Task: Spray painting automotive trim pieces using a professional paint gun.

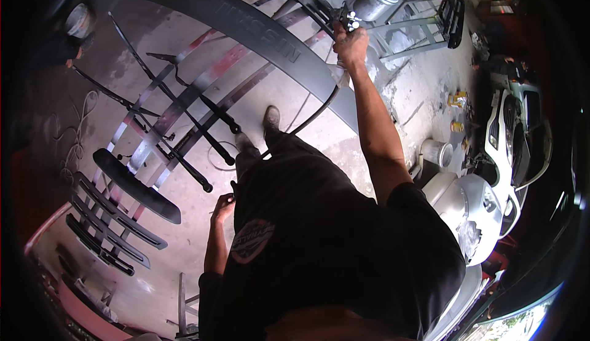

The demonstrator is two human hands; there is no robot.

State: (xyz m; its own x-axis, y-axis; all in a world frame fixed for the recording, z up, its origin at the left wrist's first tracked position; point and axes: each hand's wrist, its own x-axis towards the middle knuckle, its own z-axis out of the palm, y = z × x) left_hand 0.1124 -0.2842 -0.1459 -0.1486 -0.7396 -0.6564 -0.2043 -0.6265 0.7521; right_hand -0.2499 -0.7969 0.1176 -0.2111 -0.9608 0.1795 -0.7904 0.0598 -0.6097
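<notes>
My right hand point(351, 47) reaches far forward and is closed round a spray gun point(346, 18) with shiny metal knobs. A silver cup point(375, 1) with a pale lid shows right beside the gun; whether it is fixed to it is hard to tell. From below this hand a dark air hose point(316, 112) curves down towards my legs. Just left of the gun arm stretches a long, curved dark grey panel point(246, 27) with raised lettering, resting across a rack. Low by my thigh, my left hand point(224, 207) has curled fingers around something small and dark.
Slatted metal racks point(230, 61) hold black wiper-like arms point(166, 89), a black curved trim piece point(136, 185) and grey strips point(117, 209). At right are a metal stand point(415, 24), a white bucket point(436, 153), bumpers point(470, 218) and a white car front point(501, 129). Another person's hand point(74, 58) shows far left.
</notes>
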